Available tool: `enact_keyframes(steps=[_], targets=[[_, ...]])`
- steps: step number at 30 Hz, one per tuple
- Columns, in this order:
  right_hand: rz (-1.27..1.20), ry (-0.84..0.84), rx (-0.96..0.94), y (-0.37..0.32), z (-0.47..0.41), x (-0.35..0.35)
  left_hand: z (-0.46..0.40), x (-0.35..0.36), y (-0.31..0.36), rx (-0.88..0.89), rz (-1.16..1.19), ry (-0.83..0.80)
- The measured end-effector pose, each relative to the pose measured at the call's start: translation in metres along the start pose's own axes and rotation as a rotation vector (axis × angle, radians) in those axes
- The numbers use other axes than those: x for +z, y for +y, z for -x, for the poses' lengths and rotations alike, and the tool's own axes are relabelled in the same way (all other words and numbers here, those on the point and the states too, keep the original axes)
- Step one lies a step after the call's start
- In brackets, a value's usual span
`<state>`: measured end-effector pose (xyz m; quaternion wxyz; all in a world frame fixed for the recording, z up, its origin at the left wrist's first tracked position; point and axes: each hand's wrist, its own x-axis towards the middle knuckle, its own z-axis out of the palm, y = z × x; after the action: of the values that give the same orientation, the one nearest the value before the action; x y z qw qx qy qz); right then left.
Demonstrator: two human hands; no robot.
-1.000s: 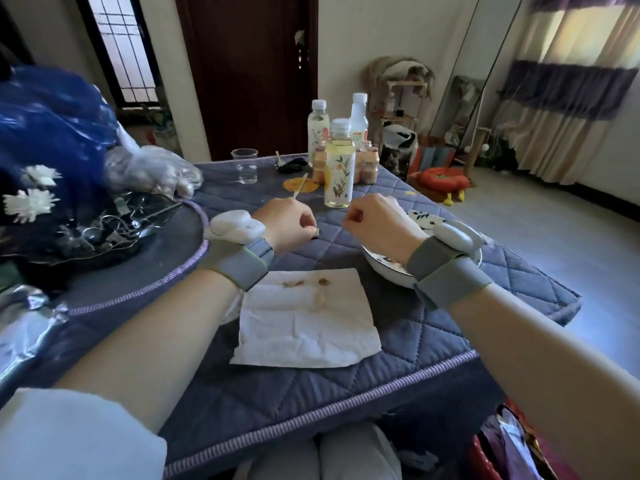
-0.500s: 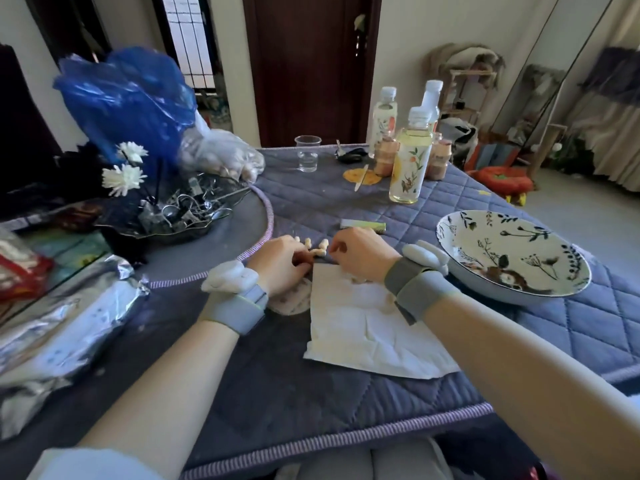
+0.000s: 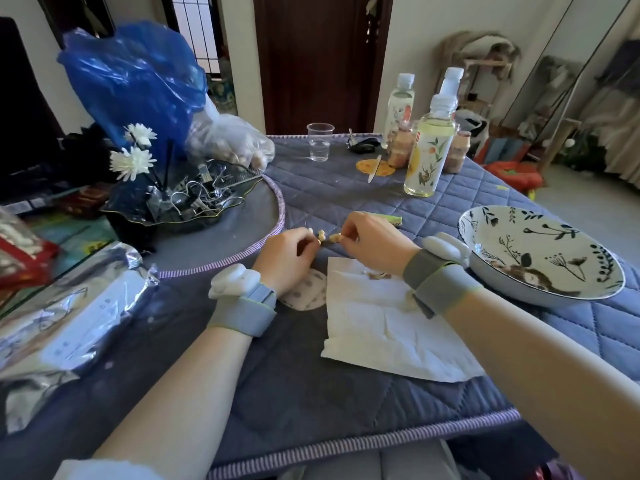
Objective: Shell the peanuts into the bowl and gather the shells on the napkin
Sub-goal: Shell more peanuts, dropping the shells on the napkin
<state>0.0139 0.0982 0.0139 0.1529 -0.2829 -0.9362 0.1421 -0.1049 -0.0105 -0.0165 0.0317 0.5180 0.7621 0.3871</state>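
My left hand (image 3: 289, 255) and my right hand (image 3: 375, 242) meet just beyond the far edge of the white napkin (image 3: 384, 323). Between their fingertips lie a few pale peanuts (image 3: 322, 234) on the quilted cloth. The right hand pinches one peanut (image 3: 335, 238); the left hand's curled fingers touch another. A few brown shell bits (image 3: 375, 274) lie on the napkin's far part. The white bowl with a dark leaf pattern (image 3: 540, 251) stands to the right, with brownish bits at its bottom.
A clear bag of peanuts (image 3: 232, 142) and a blue plastic bag (image 3: 138, 81) sit at the back left by a glass dish of clips with white flowers (image 3: 133, 161). Bottles (image 3: 429, 147) and a plastic cup (image 3: 319, 142) stand behind. Foil packaging (image 3: 62, 320) lies at the left.
My head has turned left, so the bowl now shows at the right. Both hands have come down from the air to the peanuts on the cloth beyond the napkin.
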Motion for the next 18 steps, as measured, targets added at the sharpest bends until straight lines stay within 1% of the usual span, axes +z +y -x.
enact_keyframes(steps=[2, 5, 8, 14, 16, 18], targets=[[-0.069, 0.024, -0.019, 0.007, 0.011, -0.01, -0.001, 0.001, 0.008, -0.005, 0.018, 0.001], [-0.181, 0.047, -0.038, 0.012, 0.028, -0.021, -0.001, 0.006, 0.024, 0.022, 0.019, -0.085], [-0.233, 0.044, -0.061, 0.013, 0.035, -0.026, -0.002, 0.013, 0.036, 0.072, 0.034, -0.152], [-0.264, 0.073, -0.057, 0.023, 0.037, -0.025, -0.008, 0.022, 0.039, 0.156, 0.042, -0.164], [-0.309, 0.088, -0.055, 0.025, 0.038, -0.025, -0.01, 0.026, 0.037, 0.193, 0.035, -0.146], [-0.379, 0.112, -0.058, 0.028, 0.039, -0.023, -0.011, 0.029, 0.036, 0.216, 0.052, -0.092]])
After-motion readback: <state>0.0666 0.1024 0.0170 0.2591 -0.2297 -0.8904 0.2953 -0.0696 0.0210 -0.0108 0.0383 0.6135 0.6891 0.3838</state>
